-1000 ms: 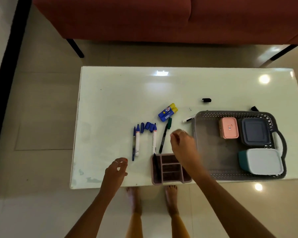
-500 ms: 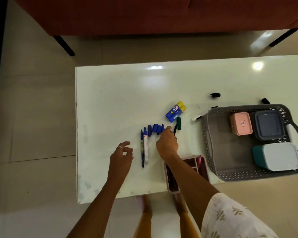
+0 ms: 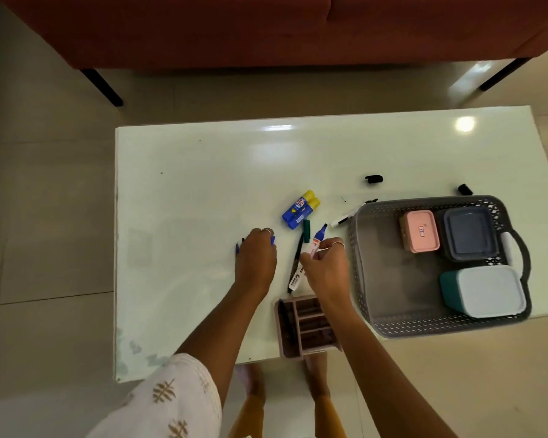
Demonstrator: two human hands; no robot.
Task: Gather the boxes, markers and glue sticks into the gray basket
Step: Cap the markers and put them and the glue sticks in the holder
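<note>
Pinching a blue-capped marker [image 3: 316,243] near its middle, the right hand [image 3: 326,263] holds it tilted above the worktop [image 3: 203,191], cap pointing away from the person, fingers [image 3: 338,245] curled round the barrel. Just left of those fingers a green marker [image 3: 299,257] lies flat on the worktop, its green cap at the far end. Beyond it, past the fingertips, two glue sticks [image 3: 300,210] with blue bodies and yellow caps lie side by side, touching each other. The left hand [image 3: 256,257] rests palm down over a cluster of blue pens [image 3: 237,248], only their tips showing at its edges; its fingers are bent over them, but whether they grip anything I cannot tell. To the right of the right hand stands the basket [image 3: 361,270], gray and perforated, holding a pink box [image 3: 419,230], a dark gray box [image 3: 467,232] just beside it, and a teal box [image 3: 484,290] with a pale lid nearer the person. A black marker [image 3: 345,217] leans against the basket's far left corner, uncapped. Two black caps [image 3: 374,178] lie apart on the worktop beyond the basket. Below the right wrist stands a pink organiser [image 3: 304,327] with dividers, a dark pen in its left slot.
</note>
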